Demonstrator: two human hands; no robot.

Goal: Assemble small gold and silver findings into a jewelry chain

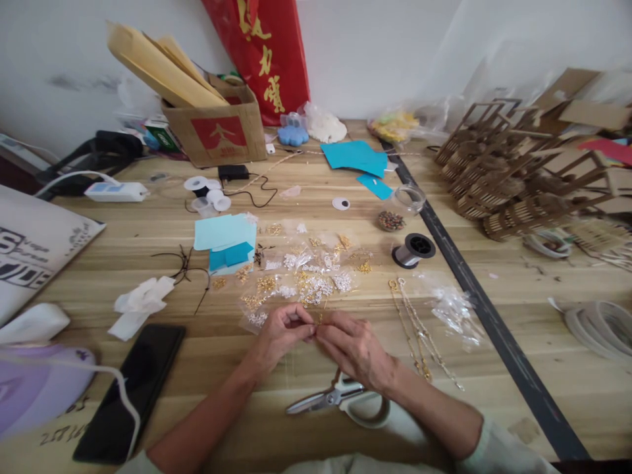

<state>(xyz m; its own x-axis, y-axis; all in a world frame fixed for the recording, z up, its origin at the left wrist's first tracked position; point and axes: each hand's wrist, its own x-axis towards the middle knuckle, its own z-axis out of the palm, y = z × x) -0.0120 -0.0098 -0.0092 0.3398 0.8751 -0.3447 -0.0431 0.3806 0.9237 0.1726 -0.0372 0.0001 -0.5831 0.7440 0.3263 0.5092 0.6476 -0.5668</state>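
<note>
Left hand [282, 334] and right hand [354, 342] meet, both pinching a tiny gold piece [320, 318] between them. Looks midway to me: some chains [415, 320] lie seemingly finished off right, but loads of loose findings [316, 288] sit unused up front.

Your fingertips cover most of whatever tiny gold piece [320, 318] sits between your left hand [282, 332] and right hand [356, 339], so I can't make out its shape. Part of the scissors [330, 399] is hidden under your right hand. Those silvery bits [316, 288] just beyond your hands? Way too small to identify. Far left of your left hand, the printed white bag [37, 253] and the purple thing [44, 388] run off the edge. Well right of your right hand, the clear rolls [600, 329] get chopped too.
</note>
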